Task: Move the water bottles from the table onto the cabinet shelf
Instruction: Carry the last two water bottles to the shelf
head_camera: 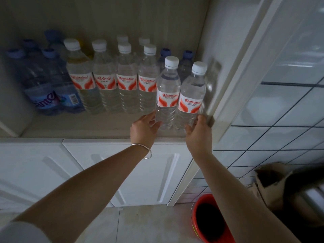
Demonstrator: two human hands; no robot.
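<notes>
Bottles [178,95], two full and likely heavy, stand at the shelf [87,127] front; left hand [144,127] and right hand [199,132] touch their slick ribbed bases, fingers loosely spread, gripping nothing.

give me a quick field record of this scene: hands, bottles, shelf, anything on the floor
left hand: fingers at the base of one white-capped bottle
right hand: fingers at the base of the neighbouring bottle
both bottles: upright, near the front edge of the shelf
grip: cannot tell if holding or just touching
row behind: more white-capped bottles
far left: blue bottles
floor: red bucket
</notes>
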